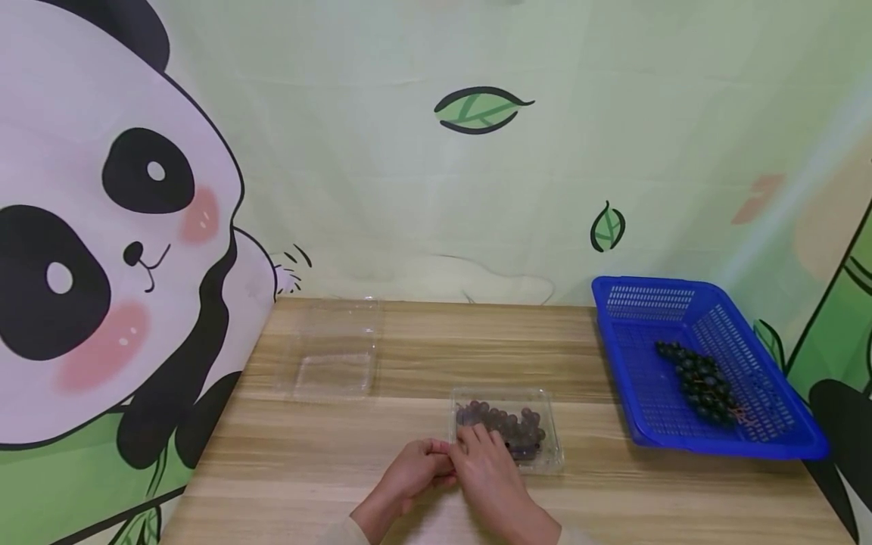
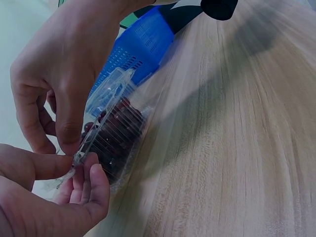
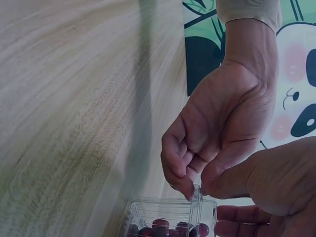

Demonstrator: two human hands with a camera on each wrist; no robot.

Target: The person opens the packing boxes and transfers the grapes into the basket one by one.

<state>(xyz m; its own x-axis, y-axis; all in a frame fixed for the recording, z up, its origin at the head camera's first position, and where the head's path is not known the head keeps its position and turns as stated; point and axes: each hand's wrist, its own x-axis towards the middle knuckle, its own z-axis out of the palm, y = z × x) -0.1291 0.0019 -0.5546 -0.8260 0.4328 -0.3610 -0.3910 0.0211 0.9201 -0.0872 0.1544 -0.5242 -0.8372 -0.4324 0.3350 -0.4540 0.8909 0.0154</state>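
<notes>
A clear plastic box with dark red grapes inside lies on the table in front of me. At its near left corner, my left hand pinches the rim between thumb and fingertips. Right beside it, my right hand grips the same corner, thumb at the edge and fingers reaching over the top. Both thumbs meet at the clear rim in the right wrist view. Through the ribbed side wall, the left wrist view shows the grapes. My right hand hides part of the box top.
Another clear plastic container stands at the back left of the wooden table. On the right, a blue basket holds a bunch of dark grapes. A panda-print cloth hangs behind the table.
</notes>
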